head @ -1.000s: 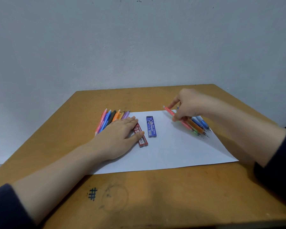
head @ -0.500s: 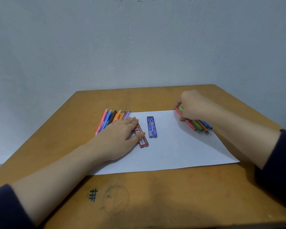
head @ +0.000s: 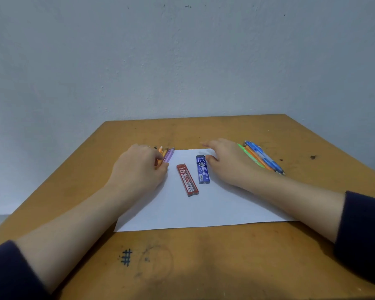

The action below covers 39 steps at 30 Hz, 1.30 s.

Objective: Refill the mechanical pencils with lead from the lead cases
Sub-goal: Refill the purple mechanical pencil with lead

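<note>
Curled tight, the grip of the left hand [head: 139, 169] closes on the left bunch of pencils [head: 163, 151] at the 10 o'clock corner of the sheet of paper [head: 204, 208]. Thumb and forefinger seem to pinch the purple pencil [head: 169, 155], though the hand hides too much to be sure it holds only that one. The right hand [head: 227, 165] lies palm down on the paper, its grip apart, its fingers straight and pointing to 11 o'clock. Its thumb is just beside the far end of the blue lead case [head: 202, 169].

The red lead case [head: 187, 179] lies flat near the middle of the sheet, with the blue one just beside it at its 2 o'clock. The right bunch of pencils [head: 263, 158] rests on the tabletop [head: 204, 256] at the sheet's 2 o'clock, its green pencil [head: 250, 158] partly under the right hand. A hash mark [head: 126, 257] is inked on the tabletop at 6 o'clock.
</note>
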### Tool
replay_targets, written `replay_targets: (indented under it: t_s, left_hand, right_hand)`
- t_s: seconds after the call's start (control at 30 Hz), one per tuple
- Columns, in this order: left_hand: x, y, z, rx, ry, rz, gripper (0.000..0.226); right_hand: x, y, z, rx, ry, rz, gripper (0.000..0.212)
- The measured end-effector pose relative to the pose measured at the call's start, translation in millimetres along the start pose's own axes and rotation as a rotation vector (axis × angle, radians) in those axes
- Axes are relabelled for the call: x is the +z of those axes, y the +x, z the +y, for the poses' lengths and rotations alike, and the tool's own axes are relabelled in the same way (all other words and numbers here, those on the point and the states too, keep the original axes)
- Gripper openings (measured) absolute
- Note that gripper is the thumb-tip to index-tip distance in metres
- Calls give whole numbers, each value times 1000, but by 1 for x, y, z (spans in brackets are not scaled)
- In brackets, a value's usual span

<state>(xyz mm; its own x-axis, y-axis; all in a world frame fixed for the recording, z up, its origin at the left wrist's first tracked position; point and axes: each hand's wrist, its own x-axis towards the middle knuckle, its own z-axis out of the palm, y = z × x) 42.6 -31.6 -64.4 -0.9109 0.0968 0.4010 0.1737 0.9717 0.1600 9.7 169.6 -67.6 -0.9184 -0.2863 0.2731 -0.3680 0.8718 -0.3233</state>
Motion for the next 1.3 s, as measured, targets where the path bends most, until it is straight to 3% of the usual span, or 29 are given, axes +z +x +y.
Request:
replay_targets:
  t_s: [0.2,0.43,0.6,0.8,1.13,1.3]
  left_hand:
    - [1,1,5,1,64,-5,27]
    - [7,5,5,-2,125,-6,28]
    - [8,4,9,-17,54,99,26]
    - [12,3,8,39,-80,211,23]
    - [10,5,2,335,-329,382,29]
    - [8,5,-2,399,-396,386,32]
  right_hand:
    - [11,0,-1,14,-41,-162,41]
    - [9,-2,-4,-1,-42,-169,40]
    - [8,-3,-4,4,43,-136,38]
    - [4,1,-3,-30,145,62,40]
    - [5,7,5,-127,477,451,42]
    - [2,10,9,-255,410,552,26]
